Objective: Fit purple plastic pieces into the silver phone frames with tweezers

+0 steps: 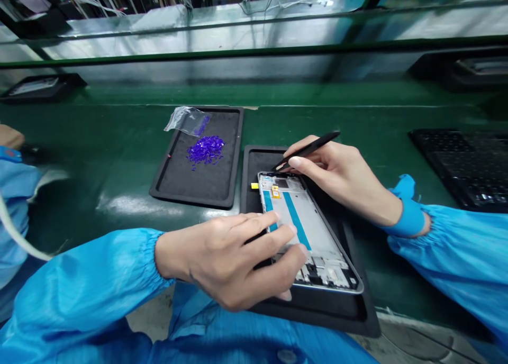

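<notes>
A phone frame (317, 216) with a grey metal plate, blue strips and a yellow tab lies tilted on a black tray (273, 312). Spread over its near left side is my left hand (242, 258), fingers apart and slightly bent; whether the fingertips press on it I cannot tell. My right hand (337, 173) pinches a pair of black tweezers (313, 145), whose tips point down at the far end of the phone frame. Whether anything is between the tips is too small to make out.
Left of the phone's tray, a second black tray (174, 181) holds a pile of small purple pieces (206, 149) and a clear plastic bag (186, 119). Far right is a black gridded tray (460, 163). Another person's blue sleeve (14, 205) shows at the left edge, beside a pale cable.
</notes>
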`<action>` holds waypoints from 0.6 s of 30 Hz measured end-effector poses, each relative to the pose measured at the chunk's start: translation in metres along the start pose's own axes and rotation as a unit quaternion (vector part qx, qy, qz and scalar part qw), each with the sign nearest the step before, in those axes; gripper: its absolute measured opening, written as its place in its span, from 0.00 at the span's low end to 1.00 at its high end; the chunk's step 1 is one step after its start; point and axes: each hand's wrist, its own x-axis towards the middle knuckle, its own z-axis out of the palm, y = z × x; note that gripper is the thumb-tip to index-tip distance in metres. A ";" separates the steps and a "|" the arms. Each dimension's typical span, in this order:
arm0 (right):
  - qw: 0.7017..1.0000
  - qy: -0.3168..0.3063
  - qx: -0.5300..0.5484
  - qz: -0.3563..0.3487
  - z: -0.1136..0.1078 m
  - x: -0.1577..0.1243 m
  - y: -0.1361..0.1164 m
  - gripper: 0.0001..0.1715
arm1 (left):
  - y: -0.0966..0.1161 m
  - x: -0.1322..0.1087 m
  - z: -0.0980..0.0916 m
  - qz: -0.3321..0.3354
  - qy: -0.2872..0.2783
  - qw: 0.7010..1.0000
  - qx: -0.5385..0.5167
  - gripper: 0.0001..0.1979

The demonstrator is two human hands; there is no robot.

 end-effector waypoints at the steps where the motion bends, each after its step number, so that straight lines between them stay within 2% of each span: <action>1: 1.000 0.000 0.001 0.002 0.000 0.000 0.000 0.10 | 0.000 -0.001 0.000 0.000 -0.005 1.000 0.001 0.22; 5: 0.997 -0.005 0.063 0.053 0.000 0.001 0.002 0.13 | 0.005 -0.009 0.003 -0.007 -0.039 0.999 -0.011 0.23; 10: 0.972 0.008 0.182 0.146 -0.004 0.002 0.008 0.17 | 0.016 -0.020 0.012 -0.039 -0.088 0.995 -0.025 0.22; 16: 0.965 0.025 0.209 0.155 -0.004 0.001 0.011 0.17 | 0.015 -0.023 0.024 -0.054 -0.078 0.995 -0.016 0.20; 18: 0.964 0.052 0.213 0.148 -0.006 0.002 0.009 0.17 | 0.015 -0.022 0.023 -0.057 -0.086 0.994 -0.023 0.19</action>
